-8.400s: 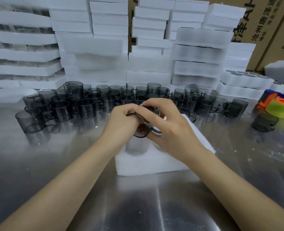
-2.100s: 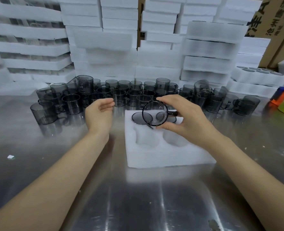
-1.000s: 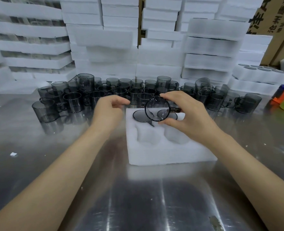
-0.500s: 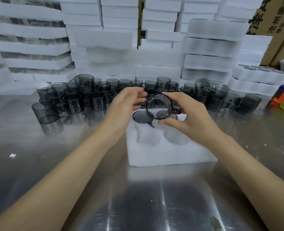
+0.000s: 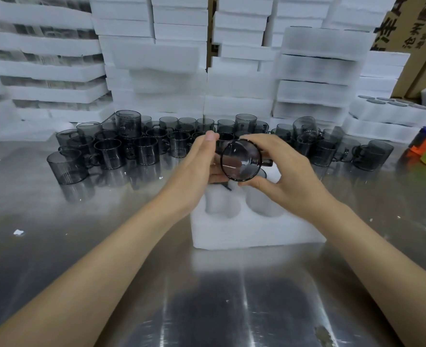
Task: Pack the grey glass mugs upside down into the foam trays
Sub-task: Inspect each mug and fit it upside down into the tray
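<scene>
The grey glass mug (image 5: 240, 160) hangs sideways above the white foam tray (image 5: 257, 234), mouth probably toward the camera.

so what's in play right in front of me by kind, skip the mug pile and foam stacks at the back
hands: 2 (left hand, right hand)
mug held up between them: 1
foam tray below them: 1
empty pockets showing in that tray: 2 (); the back ones are hidden by the hands
total: 6
</scene>
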`<state>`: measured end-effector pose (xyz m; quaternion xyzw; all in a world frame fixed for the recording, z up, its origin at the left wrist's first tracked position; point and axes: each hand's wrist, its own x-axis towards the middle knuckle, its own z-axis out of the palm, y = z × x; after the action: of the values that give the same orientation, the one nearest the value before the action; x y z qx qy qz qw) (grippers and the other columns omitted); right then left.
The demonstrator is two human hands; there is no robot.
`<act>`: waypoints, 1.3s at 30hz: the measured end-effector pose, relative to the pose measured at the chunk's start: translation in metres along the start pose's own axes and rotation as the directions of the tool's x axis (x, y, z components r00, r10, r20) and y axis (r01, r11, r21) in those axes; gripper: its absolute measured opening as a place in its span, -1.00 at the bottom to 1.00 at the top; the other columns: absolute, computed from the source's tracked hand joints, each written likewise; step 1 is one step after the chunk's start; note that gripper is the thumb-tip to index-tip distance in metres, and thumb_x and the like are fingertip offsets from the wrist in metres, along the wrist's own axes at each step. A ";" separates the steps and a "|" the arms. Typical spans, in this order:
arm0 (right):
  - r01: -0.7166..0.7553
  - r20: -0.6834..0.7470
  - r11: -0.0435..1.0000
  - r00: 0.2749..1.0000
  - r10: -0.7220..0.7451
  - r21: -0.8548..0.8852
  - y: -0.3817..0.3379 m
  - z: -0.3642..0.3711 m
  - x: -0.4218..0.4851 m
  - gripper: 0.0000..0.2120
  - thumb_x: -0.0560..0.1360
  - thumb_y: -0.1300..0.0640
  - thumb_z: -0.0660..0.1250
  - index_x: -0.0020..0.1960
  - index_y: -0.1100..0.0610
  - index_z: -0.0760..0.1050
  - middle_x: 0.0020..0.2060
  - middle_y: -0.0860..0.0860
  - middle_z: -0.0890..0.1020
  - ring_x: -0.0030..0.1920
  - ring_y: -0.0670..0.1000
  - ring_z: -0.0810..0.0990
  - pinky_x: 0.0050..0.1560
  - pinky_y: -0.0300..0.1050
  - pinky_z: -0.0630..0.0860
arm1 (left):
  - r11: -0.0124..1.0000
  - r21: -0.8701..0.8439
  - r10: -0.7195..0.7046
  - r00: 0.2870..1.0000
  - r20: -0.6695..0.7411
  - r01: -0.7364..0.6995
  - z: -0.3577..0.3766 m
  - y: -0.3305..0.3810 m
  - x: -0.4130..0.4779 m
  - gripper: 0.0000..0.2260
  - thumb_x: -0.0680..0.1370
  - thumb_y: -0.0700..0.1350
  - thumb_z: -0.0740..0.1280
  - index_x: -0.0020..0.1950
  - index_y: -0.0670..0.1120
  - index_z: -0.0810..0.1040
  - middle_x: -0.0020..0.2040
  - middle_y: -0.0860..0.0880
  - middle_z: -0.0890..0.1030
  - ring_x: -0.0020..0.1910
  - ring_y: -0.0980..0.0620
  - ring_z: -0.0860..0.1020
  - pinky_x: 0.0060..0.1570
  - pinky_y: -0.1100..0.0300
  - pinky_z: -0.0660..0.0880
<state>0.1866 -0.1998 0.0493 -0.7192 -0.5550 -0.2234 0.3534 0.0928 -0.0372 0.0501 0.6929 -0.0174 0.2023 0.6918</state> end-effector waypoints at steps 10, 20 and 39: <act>0.003 -0.276 1.000 0.961 -0.003 -0.002 0.001 -0.002 0.000 -0.45 0.29 0.20 0.60 0.19 0.31 0.46 0.16 0.07 0.52 0.16 -0.03 0.54 0.15 -0.28 0.47 | 0.991 0.106 0.099 0.980 -0.173 -0.082 -0.008 -0.002 0.004 -0.70 0.70 -0.04 0.03 0.06 -0.11 0.53 -0.40 0.00 0.60 -0.44 0.05 0.51 -0.34 0.28 0.47; -0.597 -0.025 0.797 0.801 0.598 -0.094 0.039 -0.036 -0.011 -0.40 0.39 -0.15 0.41 0.39 -0.19 0.32 0.02 -0.14 0.42 0.01 -0.11 0.49 0.02 -0.19 0.42 | 0.949 0.301 0.026 0.931 -0.363 0.091 -0.016 -0.035 0.008 -0.64 0.54 -0.35 0.18 0.25 -0.02 0.47 0.19 0.13 0.52 0.23 0.16 0.44 0.21 0.32 0.33; -0.626 0.183 0.779 0.762 0.622 -0.041 0.043 -0.043 -0.012 -0.45 0.44 -0.16 0.40 0.38 -0.03 0.43 0.19 -0.07 0.51 0.22 -0.01 0.48 0.29 -0.02 0.39 | 0.944 0.234 -0.142 0.925 -0.352 0.234 -0.019 -0.039 0.014 -0.75 0.56 -0.18 0.18 0.13 0.05 0.57 0.01 0.12 0.59 0.01 0.07 0.57 0.05 0.10 0.49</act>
<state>0.2274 -0.2458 0.0571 -0.8762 -0.3175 -0.0187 0.3621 0.1124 -0.0134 0.0163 0.7357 0.1939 0.2481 0.5997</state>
